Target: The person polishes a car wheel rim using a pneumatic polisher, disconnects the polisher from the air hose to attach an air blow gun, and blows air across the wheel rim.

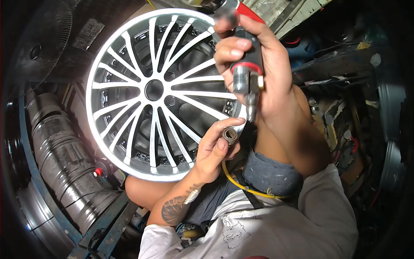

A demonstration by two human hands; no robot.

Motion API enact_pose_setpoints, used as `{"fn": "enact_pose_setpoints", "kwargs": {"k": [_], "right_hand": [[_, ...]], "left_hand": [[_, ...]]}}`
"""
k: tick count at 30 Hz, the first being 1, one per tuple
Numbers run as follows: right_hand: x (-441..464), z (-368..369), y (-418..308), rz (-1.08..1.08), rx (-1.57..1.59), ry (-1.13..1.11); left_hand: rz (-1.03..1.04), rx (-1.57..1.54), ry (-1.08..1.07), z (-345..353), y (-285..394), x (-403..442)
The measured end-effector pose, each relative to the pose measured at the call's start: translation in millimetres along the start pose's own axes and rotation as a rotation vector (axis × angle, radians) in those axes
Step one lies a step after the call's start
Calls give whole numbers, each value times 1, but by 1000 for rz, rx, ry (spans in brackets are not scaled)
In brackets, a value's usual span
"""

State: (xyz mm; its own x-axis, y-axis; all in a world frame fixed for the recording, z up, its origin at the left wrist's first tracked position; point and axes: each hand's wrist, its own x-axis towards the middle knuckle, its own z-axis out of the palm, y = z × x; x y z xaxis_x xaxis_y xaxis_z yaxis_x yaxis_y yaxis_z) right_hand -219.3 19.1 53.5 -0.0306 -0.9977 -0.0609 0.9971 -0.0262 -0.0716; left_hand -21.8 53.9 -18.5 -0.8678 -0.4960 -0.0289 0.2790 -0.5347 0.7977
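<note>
The silver wheel [166, 93] sat left of centre in the upper frame. By its lower right rim, the left hand [211, 156] pinched a hollow metal piece [230, 135]. Above and right, the right hand [272, 64] gripped a black-and-red tool [251, 52], metal end downward.

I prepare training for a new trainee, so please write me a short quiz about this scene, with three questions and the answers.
1. Multiple choice. What is in the grip of the right hand?
a) a paintbrush
b) a wooden mallet
c) a red and black tool with a metal nose

2. True or false? The left hand, near the edge of the wheel, holds a small round metal piece.

3. Fill in the missing colour. The thin hose beside the person's shorts is ______.

Key: 1 c; 2 true; 3 yellow.
</note>
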Motion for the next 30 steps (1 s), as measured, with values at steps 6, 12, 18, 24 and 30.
{"fn": "enact_pose_setpoints", "kwargs": {"k": [6, 12, 18, 24, 30], "right_hand": [[-10, 12, -13, -21, 242, 90], [-8, -7, -29, -166, 88, 24], [-4, -4, -37, -324, 61, 155], [-7, -8, -46, -309, 61, 137], [-12, 0, -52, -284, -53, 211]], "left_hand": [[35, 12, -29, 3, -1, -4], [30, -71, 28, 5, -2, -6], [19, -78, 35, 10, 1, -6], [-43, -5, 74, 13, -2, -5], [-112, 262, 147, 29, -7, -1]]}}
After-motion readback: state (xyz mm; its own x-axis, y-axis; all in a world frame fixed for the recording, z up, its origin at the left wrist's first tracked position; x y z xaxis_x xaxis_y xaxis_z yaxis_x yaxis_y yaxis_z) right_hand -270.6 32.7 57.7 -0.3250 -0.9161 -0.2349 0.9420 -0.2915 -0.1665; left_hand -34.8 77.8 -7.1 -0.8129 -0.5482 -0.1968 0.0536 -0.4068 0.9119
